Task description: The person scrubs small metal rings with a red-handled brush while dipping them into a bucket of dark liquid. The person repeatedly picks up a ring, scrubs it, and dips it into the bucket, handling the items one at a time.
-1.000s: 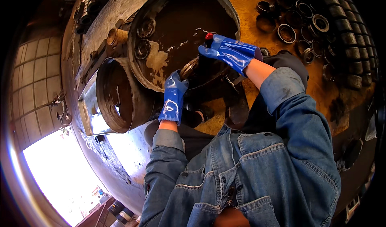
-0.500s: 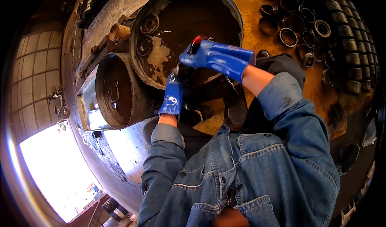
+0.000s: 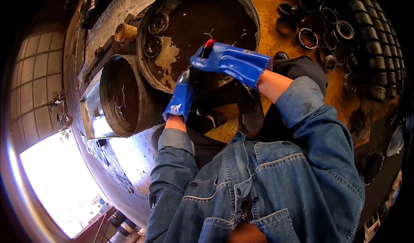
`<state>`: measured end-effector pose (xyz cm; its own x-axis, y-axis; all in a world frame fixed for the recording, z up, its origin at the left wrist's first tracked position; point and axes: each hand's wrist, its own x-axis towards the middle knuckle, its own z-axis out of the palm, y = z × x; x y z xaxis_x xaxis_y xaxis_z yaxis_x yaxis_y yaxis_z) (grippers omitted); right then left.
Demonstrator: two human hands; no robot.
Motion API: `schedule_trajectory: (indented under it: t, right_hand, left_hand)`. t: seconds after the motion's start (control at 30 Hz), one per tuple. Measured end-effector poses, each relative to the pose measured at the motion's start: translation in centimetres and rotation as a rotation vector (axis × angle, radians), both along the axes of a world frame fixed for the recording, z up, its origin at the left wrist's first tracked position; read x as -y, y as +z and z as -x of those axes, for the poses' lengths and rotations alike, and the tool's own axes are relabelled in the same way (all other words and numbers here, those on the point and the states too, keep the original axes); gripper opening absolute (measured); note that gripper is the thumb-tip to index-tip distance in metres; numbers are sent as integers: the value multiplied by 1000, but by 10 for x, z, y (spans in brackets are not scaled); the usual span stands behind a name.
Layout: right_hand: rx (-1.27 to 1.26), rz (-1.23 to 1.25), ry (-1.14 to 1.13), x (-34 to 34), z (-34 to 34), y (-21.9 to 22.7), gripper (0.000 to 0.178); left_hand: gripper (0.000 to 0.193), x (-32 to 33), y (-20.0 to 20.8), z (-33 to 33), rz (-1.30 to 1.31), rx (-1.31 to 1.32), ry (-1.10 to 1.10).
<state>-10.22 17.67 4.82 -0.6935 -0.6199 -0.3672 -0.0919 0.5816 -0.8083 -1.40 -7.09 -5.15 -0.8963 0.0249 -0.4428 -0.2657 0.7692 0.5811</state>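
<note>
Right hand grips red-tipped tool; left hand closed, contents hidden, over basin

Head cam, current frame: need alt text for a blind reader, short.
Seen from above, a person in a denim jacket works with both hands in blue rubber gloves over a large, dirty round basin: the right hand grips a red-tipped tool, and the left hand is closed on something dark just below it. Metal rings lie in rows on the rusty surface at upper right.
</note>
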Motion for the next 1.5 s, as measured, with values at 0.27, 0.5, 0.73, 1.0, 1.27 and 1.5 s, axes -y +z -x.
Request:
schedule_trajectory:
  t: [0.27, 0.5, 0.73, 1.0, 1.27, 1.5]
  right_hand:
    - [-69, -39, -270, -40, 15, -58, 34]
    - [-122, 167, -126, -9, -16, -19, 49]
    - [36, -22, -264, -35, 3, -54, 50]
    - [11, 60, -415, -39, -1, -62, 39]
    - [-95, -319, -250, -38, 10, -59, 32]
    - [-173, -136, -433, -32, 8, -38, 37]
  left_hand:
    - [52, -5, 2, 6, -14, -20, -10]
    - [49, -2, -4, 1, -38, -41, -1]
    - [47, 8, -3, -1, -25, -95, -40]
    - [56, -88, 45, 52, 779, -107, -328]
    - [39, -81, 29, 60, 669, -47, -248]
    - [32, -33, 6, 2, 83, -206, 102]
